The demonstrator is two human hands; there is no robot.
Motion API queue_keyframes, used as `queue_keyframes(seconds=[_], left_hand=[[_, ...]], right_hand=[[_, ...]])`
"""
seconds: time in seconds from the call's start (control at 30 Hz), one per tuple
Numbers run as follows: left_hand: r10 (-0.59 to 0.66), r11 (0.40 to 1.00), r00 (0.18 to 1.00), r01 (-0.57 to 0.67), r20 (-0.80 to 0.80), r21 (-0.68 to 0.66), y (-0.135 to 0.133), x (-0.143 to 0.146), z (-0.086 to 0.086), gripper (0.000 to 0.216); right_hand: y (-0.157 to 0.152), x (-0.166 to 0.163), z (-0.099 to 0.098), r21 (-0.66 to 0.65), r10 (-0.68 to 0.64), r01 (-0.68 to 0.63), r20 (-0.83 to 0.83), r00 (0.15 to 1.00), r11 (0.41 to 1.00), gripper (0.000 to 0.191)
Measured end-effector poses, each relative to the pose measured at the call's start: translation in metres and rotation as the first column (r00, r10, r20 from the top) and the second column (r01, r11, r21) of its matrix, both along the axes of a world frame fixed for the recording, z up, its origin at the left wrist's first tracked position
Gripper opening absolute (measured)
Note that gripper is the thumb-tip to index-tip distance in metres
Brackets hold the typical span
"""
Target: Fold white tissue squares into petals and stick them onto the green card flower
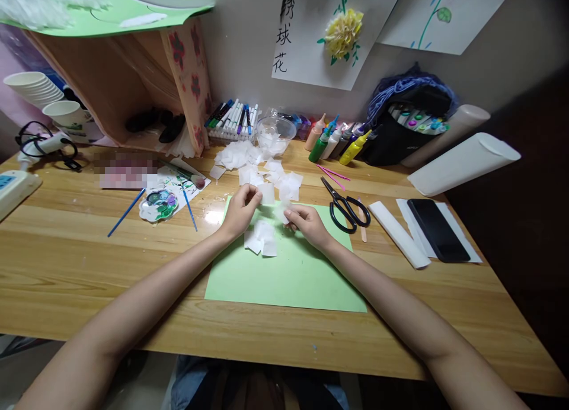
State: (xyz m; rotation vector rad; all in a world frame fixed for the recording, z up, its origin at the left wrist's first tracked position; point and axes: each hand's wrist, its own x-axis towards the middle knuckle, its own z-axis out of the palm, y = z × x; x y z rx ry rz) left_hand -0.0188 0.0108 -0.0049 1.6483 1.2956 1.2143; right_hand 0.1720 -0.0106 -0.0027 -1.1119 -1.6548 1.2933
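Observation:
Over the far part of a light green sheet of paper [288,282], my left hand [241,208] pinches a small white paper square [267,194] by its edge. My right hand [307,225] is closed on another thin white paper piece [281,212], between thumb and forefinger. Below my hands a few white paper squares [261,239] overlap on the green sheet. A larger heap of white paper pieces [237,155] lies behind my hands, beside a clear plastic cup [275,134].
Black-handled scissors [349,211] and a wooden stick [363,231] lie at the right, with a phone [438,229] farther over. Paint bottles [335,143] and markers [235,117] line the wall. Leftward are a paint palette [159,205], brushes and a peach-coloured box [186,72].

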Motion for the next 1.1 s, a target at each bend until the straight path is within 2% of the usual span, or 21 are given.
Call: queue_keyframes(seconds=[0.1,0.2,0.27,0.33,0.43,0.53,0.63,0.67,0.7,0.77,0.83,0.93,1.0,1.1], left_hand=[[0.166,0.986,0.981,-0.165,-0.103,0.012,0.007,-0.005,-0.001,0.015],[0.286,0.958,0.933,-0.285,-0.219,0.036,0.017,-0.014,-0.005,0.014],[0.295,0.955,0.931,-0.289,-0.215,0.062,0.023,-0.019,-0.009,0.016],[0.289,0.957,0.941,-0.279,-0.176,0.079,0.026,-0.023,-0.013,0.021],[0.293,0.956,0.945,-0.287,-0.148,0.062,0.026,-0.023,-0.017,0.029],[0.323,0.946,0.939,-0.317,-0.115,0.070,0.023,-0.022,-0.016,0.033],[0.360,0.931,0.930,-0.353,-0.078,0.092,0.020,-0.020,-0.013,0.029],[0.367,0.928,0.927,-0.361,-0.071,0.093,0.020,-0.020,-0.011,0.027],[0.371,0.927,0.926,-0.365,-0.068,0.091,0.019,-0.020,-0.010,0.026],[0.371,0.927,0.926,-0.365,-0.064,0.086,0.018,-0.019,-0.007,0.025],[0.363,0.930,0.930,-0.357,-0.063,0.083,0.017,-0.018,-0.005,0.025],[0.353,0.934,0.934,-0.347,-0.062,0.085,0.015,-0.017,-0.004,0.027],[0.350,0.935,0.935,-0.344,-0.055,0.090,0.015,-0.017,-0.004,0.027],[0.340,0.938,0.939,-0.334,-0.054,0.092,0.015,-0.018,-0.004,0.027]], right_hand=[[0.004,0.001,-0.001,-0.006,-0.069,0.069,0.013,0.998,0.998,0.045],[0.014,0.005,-0.003,0.035,-0.204,0.202,0.074,0.976,0.979,0.045],[0.022,0.009,-0.006,0.027,-0.270,0.268,0.088,0.959,0.963,0.042],[0.027,0.011,-0.009,-0.041,-0.278,0.280,0.055,0.959,0.959,0.034],[0.029,0.012,-0.015,-0.092,-0.293,0.289,-0.030,0.956,0.953,0.052],[0.026,0.011,-0.017,0.065,-0.374,0.376,-0.034,0.927,0.924,0.053],[0.018,0.011,-0.009,0.329,-0.502,0.467,0.022,0.865,0.820,0.043],[0.015,0.011,-0.005,0.398,-0.489,0.435,0.039,0.871,0.807,0.038],[0.012,0.010,-0.002,0.447,-0.419,0.348,0.068,0.905,0.824,0.031],[0.004,0.007,0.004,0.492,-0.135,0.021,0.198,0.971,0.870,0.018],[-0.003,0.002,0.007,0.514,0.035,-0.207,0.325,0.945,0.832,0.016],[-0.009,-0.003,0.008,0.528,0.097,-0.328,0.418,0.903,0.783,0.021],[-0.011,-0.005,0.008,0.507,0.142,-0.377,0.441,0.886,0.775,0.023],[-0.009,-0.004,0.010,0.453,0.229,-0.426,0.428,0.875,0.783,0.015]])
